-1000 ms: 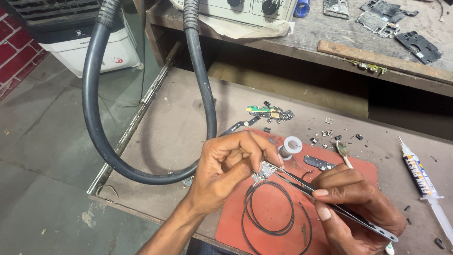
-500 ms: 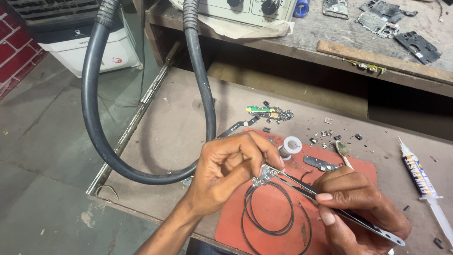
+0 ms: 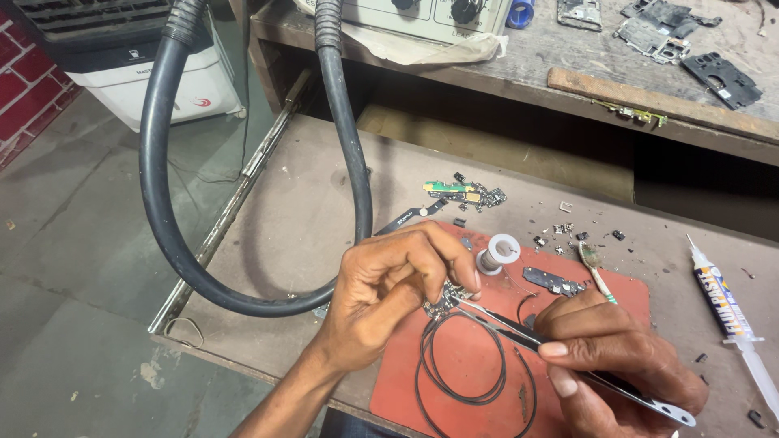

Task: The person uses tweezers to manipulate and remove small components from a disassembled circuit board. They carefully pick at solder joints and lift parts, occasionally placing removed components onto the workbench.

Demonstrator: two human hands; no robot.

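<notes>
- Head view looks down on a workbench [image 3: 308, 219] with a red mat [image 3: 462, 381] at its near edge.
- Left hand [image 3: 389, 292] is closed around a small circuit part [image 3: 442, 302], pinching it between thumb and fingertips just above the mat.
- Right hand [image 3: 617, 357] grips a pair of tweezers [image 3: 527, 332]; the tips touch the small part at the left fingertips.
- Step in hand, as I judge it: fine work on the part, picking at or seating a tiny piece with the tweezer tips.
- Next move seems to call for a steady left pinch and a light, exact push or pull at the tips, since the part is small and partly hidden by the fingers.
- Thin black wire loops [image 3: 462, 373] lie on the mat below both hands.
- White spool [image 3: 497, 253] stands on the mat just beyond the left hand; a syringe tube [image 3: 726, 312] lies well apart to the right.
- Thick black hose [image 3: 162, 203] curves down over the left side of the bench.
</notes>
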